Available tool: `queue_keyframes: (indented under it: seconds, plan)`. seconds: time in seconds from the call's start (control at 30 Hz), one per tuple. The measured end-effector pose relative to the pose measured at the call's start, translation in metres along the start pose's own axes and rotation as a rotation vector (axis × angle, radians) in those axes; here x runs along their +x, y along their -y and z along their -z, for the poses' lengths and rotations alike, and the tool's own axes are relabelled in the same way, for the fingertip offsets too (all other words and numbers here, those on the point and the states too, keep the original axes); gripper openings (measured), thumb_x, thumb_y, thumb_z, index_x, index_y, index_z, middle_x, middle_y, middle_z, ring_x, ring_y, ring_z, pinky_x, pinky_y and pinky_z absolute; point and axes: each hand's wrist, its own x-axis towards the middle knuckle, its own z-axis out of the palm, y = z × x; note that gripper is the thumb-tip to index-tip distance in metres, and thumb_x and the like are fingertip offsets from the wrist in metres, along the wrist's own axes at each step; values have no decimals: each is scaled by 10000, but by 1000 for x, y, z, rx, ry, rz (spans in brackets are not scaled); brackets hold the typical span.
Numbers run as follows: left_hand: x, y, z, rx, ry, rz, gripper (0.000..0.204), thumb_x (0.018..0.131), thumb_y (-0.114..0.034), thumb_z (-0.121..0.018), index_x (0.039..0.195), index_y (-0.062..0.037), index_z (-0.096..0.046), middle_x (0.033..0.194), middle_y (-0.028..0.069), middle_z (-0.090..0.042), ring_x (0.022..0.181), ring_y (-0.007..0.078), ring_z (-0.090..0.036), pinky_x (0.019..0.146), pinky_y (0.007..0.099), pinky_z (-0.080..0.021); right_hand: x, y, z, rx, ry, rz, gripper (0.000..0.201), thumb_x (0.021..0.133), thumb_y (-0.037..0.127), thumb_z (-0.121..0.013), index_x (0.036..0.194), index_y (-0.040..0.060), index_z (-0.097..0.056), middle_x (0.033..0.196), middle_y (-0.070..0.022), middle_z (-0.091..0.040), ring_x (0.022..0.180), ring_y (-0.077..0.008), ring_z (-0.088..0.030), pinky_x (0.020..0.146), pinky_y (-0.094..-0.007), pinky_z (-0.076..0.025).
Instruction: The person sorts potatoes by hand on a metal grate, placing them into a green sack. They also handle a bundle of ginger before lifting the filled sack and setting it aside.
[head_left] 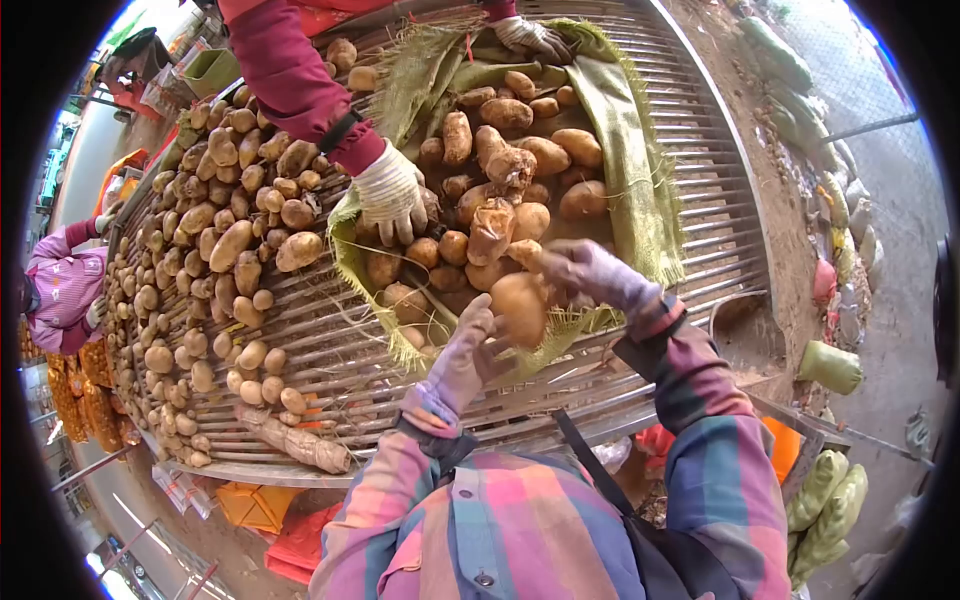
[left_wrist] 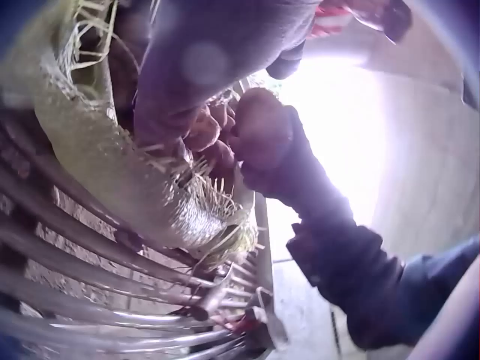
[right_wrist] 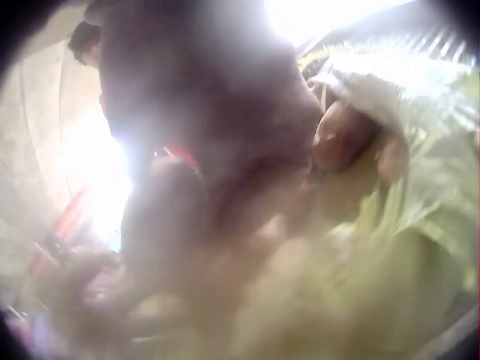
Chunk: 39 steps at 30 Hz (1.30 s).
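A large potato [head_left: 519, 308], blurred, is between my two gloved hands above the near edge of an opened green woven sack [head_left: 640, 190]. My right hand [head_left: 605, 278] grips it from the right; the left wrist view also shows this potato [left_wrist: 262, 127] at the end of the right arm. On its left side, my left hand [head_left: 462, 352] has its fingers loosely extended, with nothing held. More potatoes [head_left: 545, 155] lie piled in the sack, some with peeling or dark patches. The right wrist view is mostly blurred, with the right hand [right_wrist: 210, 97] filling its upper middle.
Another person's white-gloved hand [head_left: 390, 195] reaches into the sack's left side, and their other glove [head_left: 530, 40] rests at its far edge. Loose potatoes [head_left: 230, 245] cover the slatted metal table [head_left: 720, 200] to the left. A further person [head_left: 65, 285] stands at the far left.
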Motion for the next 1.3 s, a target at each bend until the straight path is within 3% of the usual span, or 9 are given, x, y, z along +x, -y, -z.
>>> queue_keyframes:
  seconds: [0.1, 0.17, 0.37, 0.5, 0.57, 0.63, 1.03, 1.13, 1.3]
  plan:
    - [1, -3, 33, 6, 88, 157, 504, 878, -368, -560, 1271, -82, -426, 1131, 189, -553, 940, 370, -601, 802, 478, -518, 47, -21, 3, -430, -376, 146, 360, 850, 304, -564, 1155, 114, -562, 1171, -155, -564, 1036, -381, -550, 889, -411, -451]
    - [-10, -2, 49, -44, 72, 167, 454, 885, -330, -542, 1243, -71, -438, 1106, 188, -568, 930, 392, -602, 754, 503, -535, 77, -40, -8, -492, -419, 336, 471, 798, 292, -586, 1233, 130, -505, 1254, -168, -482, 1081, -365, -527, 935, -413, -428]
    - [-14, -11, 51, 1, -92, -12, 451, 883, -424, -527, 1151, -66, -473, 1001, 149, -598, 880, 317, -617, 711, 427, -546, 71, -4, 9, -491, 109, -176, 647, 721, 482, -691, 1174, 47, -534, 1186, -197, -542, 1105, -337, -527, 921, -391, -424]
    - [8, -2, 56, -27, -252, -111, 428, 882, -430, -533, 1141, -92, -488, 996, 116, -596, 854, 286, -615, 685, 412, -538, 72, -22, -27, -459, -230, -78, 675, 686, 505, -732, 1127, 27, -552, 1093, -192, -615, 1043, -342, -570, 894, -374, -428]
    - [12, -11, 49, -59, -227, -57, 485, 916, -305, -526, 1339, -100, -402, 1129, 59, -545, 1001, 207, -575, 840, 336, -502, 65, -12, -28, -267, -51, -175, 643, 686, 445, -766, 1128, 24, -564, 1054, -151, -638, 981, -263, -605, 840, -342, -464]
    - [17, -15, 36, 324, -269, -250, 399, 909, -401, -504, 1192, -122, -464, 1015, 100, -590, 862, 278, -616, 644, 384, -555, 65, -37, -43, 306, 172, -170, 565, 723, 327, -778, 1135, 0, -571, 1026, -96, -643, 904, -177, -605, 798, -309, -484]
    - [1, -38, 76, -19, -66, 430, 517, 886, -355, -529, 1305, -131, -324, 1010, 242, -576, 719, 417, -644, 592, 475, -579, 35, -23, -49, 392, 438, -105, 658, 752, 318, -767, 1245, -18, -490, 1043, -70, -629, 955, -154, -589, 863, -306, -483]
    - [-43, -44, 70, -116, 141, 233, 588, 869, -354, -545, 1329, -62, -326, 972, 250, -603, 706, 409, -650, 565, 467, -575, 10, -14, -69, 617, 452, -76, 720, 732, 343, -779, 1285, 10, -460, 1107, -74, -595, 979, -148, -565, 870, -302, -474]
    - [-141, -73, 139, -87, -220, -105, 441, 876, -415, -512, 1072, -20, -526, 804, 192, -636, 675, 361, -663, 527, 500, -583, 18, 79, -161, 495, 535, 38, 722, 753, 354, -756, 1292, 8, -424, 1156, -88, -566, 1008, -158, -561, 888, -299, -471]
